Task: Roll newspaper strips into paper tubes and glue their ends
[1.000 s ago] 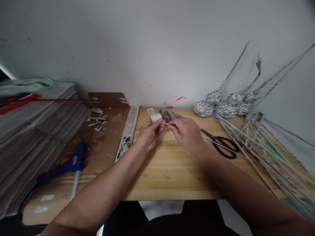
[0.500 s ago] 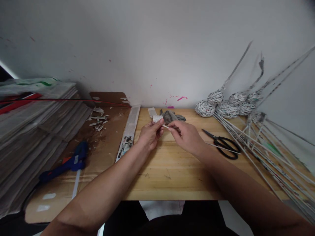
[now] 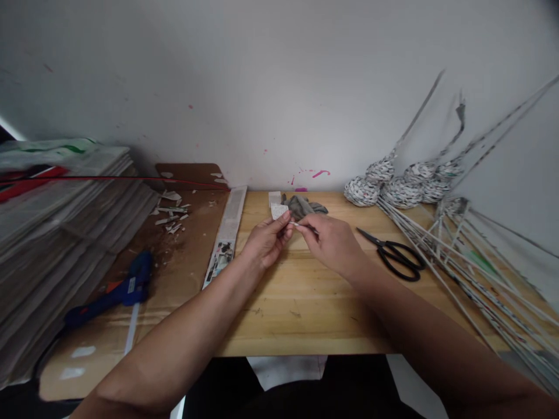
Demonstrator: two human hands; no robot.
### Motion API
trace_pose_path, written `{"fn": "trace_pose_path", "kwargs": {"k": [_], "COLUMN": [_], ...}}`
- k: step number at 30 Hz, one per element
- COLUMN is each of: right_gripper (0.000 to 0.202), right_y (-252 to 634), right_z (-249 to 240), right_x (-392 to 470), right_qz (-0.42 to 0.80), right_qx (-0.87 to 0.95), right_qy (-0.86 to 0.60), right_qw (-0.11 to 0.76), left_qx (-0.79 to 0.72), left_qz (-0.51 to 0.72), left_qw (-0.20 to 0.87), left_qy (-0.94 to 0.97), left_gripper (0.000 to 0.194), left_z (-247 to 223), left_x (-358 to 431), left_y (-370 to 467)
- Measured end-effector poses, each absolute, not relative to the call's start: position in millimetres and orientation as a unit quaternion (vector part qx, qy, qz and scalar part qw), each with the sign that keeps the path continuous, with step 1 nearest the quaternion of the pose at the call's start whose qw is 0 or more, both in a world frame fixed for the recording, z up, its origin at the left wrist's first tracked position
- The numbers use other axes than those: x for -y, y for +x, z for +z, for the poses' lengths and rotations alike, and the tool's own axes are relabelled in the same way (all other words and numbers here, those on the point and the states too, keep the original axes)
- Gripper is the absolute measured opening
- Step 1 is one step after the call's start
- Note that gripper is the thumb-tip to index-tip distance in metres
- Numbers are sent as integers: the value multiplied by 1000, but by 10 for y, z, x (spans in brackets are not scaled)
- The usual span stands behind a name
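Observation:
My left hand (image 3: 269, 237) pinches a printed paper strip (image 3: 278, 210) between thumb and fingers; its wide end sticks up above the thumb. The strip narrows into a thin white roll between my two hands. My right hand (image 3: 329, 238) grips that thin rolled part, thumb and fingertips pressed together. Just behind the hands lies a crumpled grey cloth (image 3: 303, 206). Black-handled scissors (image 3: 399, 256) lie on the wooden table (image 3: 305, 314) to the right of my right hand.
A blue glue gun (image 3: 131, 285) and paper scraps (image 3: 172, 212) lie on cardboard at the left, beside stacked newspapers (image 3: 70, 233). A long newspaper strip (image 3: 231, 215) borders the cardboard. Woven paper pieces (image 3: 402, 192) and thin paper sticks (image 3: 471, 279) occupy the right.
The thin stick end that stretched from behind my right hand over the scissors no longer shows there. The paper's wide end has tilted slightly. The view has shifted a little.

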State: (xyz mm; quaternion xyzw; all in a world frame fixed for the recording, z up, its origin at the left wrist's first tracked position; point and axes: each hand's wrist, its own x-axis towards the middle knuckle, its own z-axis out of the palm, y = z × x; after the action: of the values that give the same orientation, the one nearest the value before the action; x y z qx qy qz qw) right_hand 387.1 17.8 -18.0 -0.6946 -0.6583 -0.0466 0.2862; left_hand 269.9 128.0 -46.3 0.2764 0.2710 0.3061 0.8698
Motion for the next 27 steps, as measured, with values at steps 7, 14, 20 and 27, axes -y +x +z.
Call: {"fn": "trace_pose_path", "kwargs": {"k": [7,14,20,27], "right_gripper": [22,16,19,21], "right_y": [3917,3885,3895,3944], "right_z": [-118,-156,-133,-178], "right_x": [-174,-151,-163,-212], "right_qz": [45,23,16,252], "right_qx": [648,652,648,582], "right_qy": [-712,-705,-713,-699], "right_qw": [266,278,267,331], "left_qx": [-275,-275,-276,-286], "left_qz": [303,312,304,298], "left_qw": [865,860,865,862], "left_qy": [291,297,288,293], "left_gripper": [4,4,7,5], "left_z": [-462,-443,-434,-445], "left_x": [-1259,-1271,-1270,-1272], "left_y": [2697,2695,2692,2691]}}
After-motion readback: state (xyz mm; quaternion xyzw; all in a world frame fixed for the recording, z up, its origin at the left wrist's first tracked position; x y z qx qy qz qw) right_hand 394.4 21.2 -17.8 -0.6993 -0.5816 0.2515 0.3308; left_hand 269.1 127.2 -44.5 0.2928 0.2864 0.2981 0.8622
